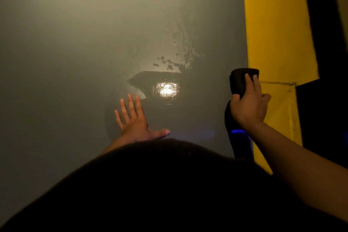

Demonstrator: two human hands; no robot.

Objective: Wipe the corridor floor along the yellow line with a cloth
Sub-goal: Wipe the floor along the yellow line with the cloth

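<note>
My right hand (pixel 249 100) grips a dark, bunched-up cloth (pixel 239 83), fingers curled over its top and thumb wrapped round the near side. The cloth sits at the edge of the smooth grey corridor floor (pixel 75 52), just beside the broad yellow painted line (pixel 275 24) that runs along the right. A length of the cloth hangs down towards me below my wrist, and a blue glow shows on it there.

My left hand (pixel 135 120) is spread flat, fingers straight and apart, thumb pointing right, low over the grey floor or resting on it; I cannot tell which.

Between my hands, a little further out, a bright light reflection (pixel 167 89) shines on a wet sheen. Beyond it, dark wet smears and droplets (pixel 178 58) trail up the floor near the yellow line. My dark-clothed body fills the bottom of the view.
</note>
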